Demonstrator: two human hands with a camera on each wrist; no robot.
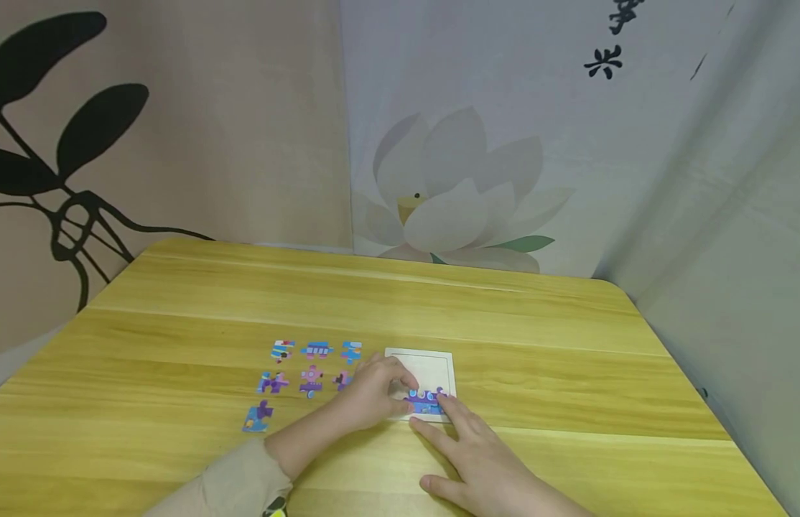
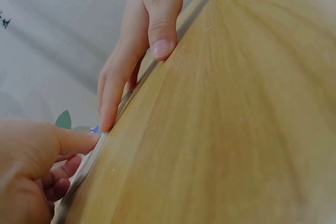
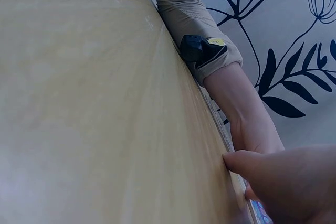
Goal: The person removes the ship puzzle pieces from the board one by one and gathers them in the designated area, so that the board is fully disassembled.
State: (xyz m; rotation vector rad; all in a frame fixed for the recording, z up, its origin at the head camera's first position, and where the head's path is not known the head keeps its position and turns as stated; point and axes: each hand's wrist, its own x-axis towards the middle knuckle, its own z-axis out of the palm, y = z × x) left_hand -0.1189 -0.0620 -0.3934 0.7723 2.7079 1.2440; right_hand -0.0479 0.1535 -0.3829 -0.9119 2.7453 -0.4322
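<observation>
A white square puzzle tray (image 1: pixel 424 360) lies on the table, with blue and purple jigsaw pieces (image 1: pixel 429 406) along its near side. My left hand (image 1: pixel 373 393) reaches over the tray's left edge, thumb and index finger pinching a piece at the left end of this row. In the left wrist view, that thumb lies by the tray's edge and the other fingers curl beneath. My right hand (image 1: pixel 474 456) comes from the near right with fingers spread, fingertips at the row's right end and the tray's near edge.
Left of the tray, several loose jigsaw pieces lie in rows, among them a blue train piece (image 1: pixel 317 350), a purple wheeled piece (image 1: pixel 311 382) and a blue corner piece (image 1: pixel 258 416). The wooden table (image 1: pixel 568 359) ends at a printed curtain (image 1: pixel 464 86).
</observation>
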